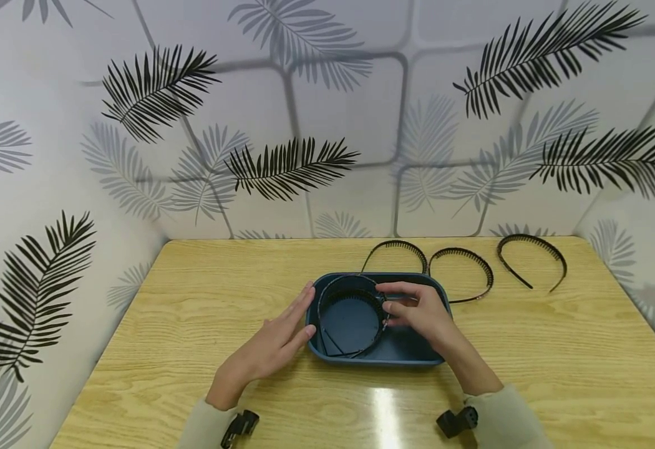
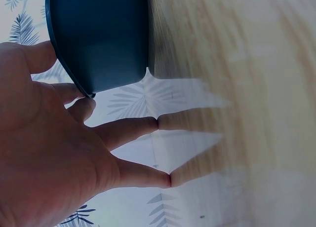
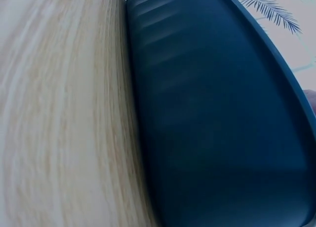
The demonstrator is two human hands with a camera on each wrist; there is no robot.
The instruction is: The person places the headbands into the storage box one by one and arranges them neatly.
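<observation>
"On the desk [image 1: 221, 280], what is held?"
"A headband [image 1: 386, 322], inside the lower-centre tray [image 1: 383, 362] — pinched by the right hand [image 1: 423, 312]; the left hand [image 1: 277, 343] is laid straight-fingered against the tray. Probably light, springy; best gripped mid-band."

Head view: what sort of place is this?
Probably an indoor recording corner: wood-grain tabletop, leaf-patterned wall covering behind it, and black wrist-worn cameras at the sleeves.

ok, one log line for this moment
left hand: touching bin | right hand: pinching headband at bin | table: three other headbands
</observation>
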